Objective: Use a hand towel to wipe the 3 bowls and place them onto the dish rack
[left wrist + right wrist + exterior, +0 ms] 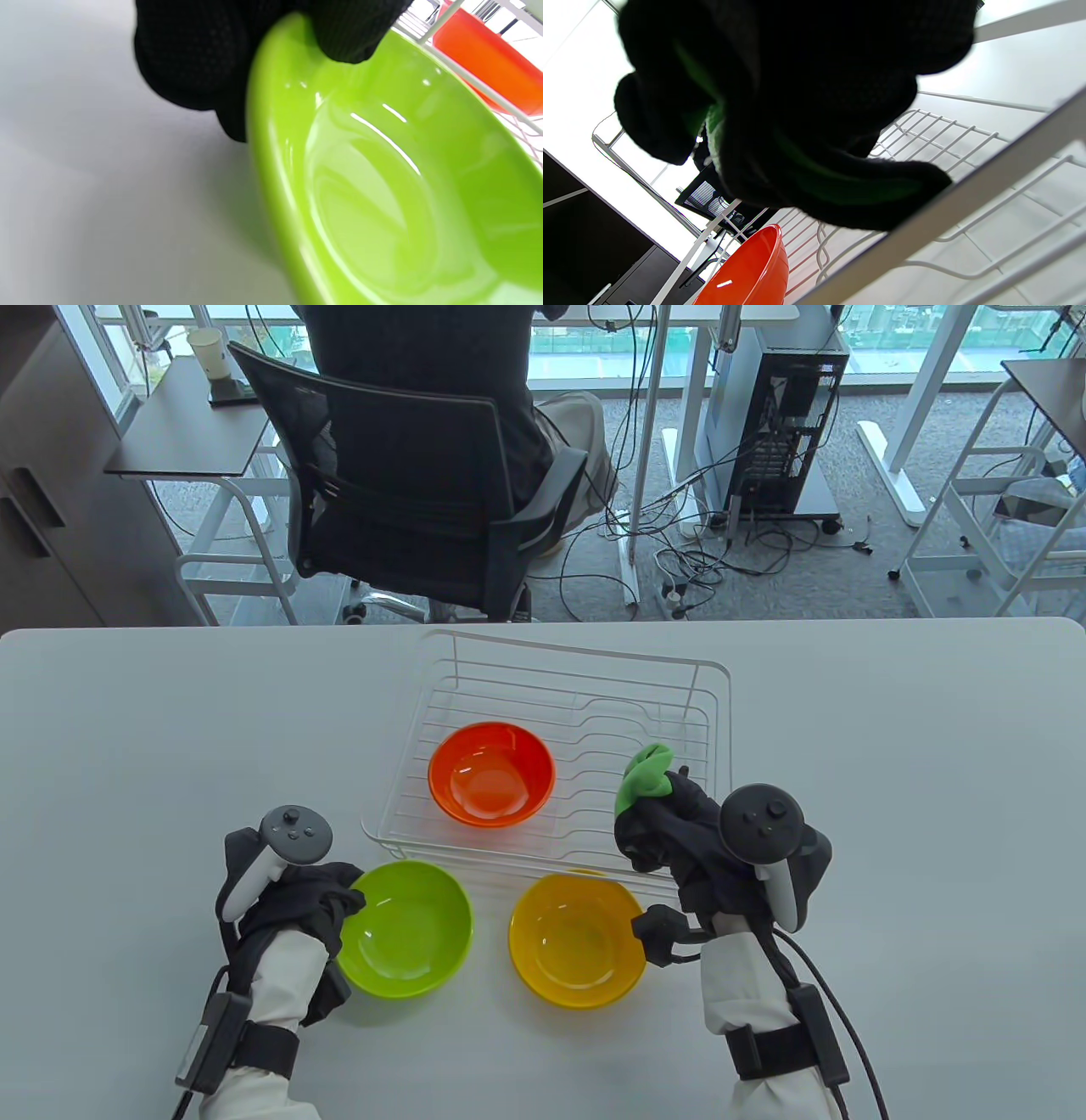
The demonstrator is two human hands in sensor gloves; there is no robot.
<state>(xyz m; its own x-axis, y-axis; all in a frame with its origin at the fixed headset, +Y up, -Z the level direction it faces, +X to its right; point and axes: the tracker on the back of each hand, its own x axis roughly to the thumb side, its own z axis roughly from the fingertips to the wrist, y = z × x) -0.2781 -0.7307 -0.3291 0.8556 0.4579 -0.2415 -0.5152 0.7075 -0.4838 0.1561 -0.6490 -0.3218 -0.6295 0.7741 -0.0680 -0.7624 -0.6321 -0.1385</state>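
The left hand [293, 899] is pinching the green bowl's [407, 929] rim on the worktop [127, 746] while the right hand [679, 836] is clutching the towel [645, 780] over the dish rack [713, 704], which is holding the orange bowl [490, 772].

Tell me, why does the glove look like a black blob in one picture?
Right wrist view: bright windows behind leave the right hand a dark silhouette around the towel. Left wrist view: the green bowl is soft with glare streaks. Table view: evenly lit, sharp.
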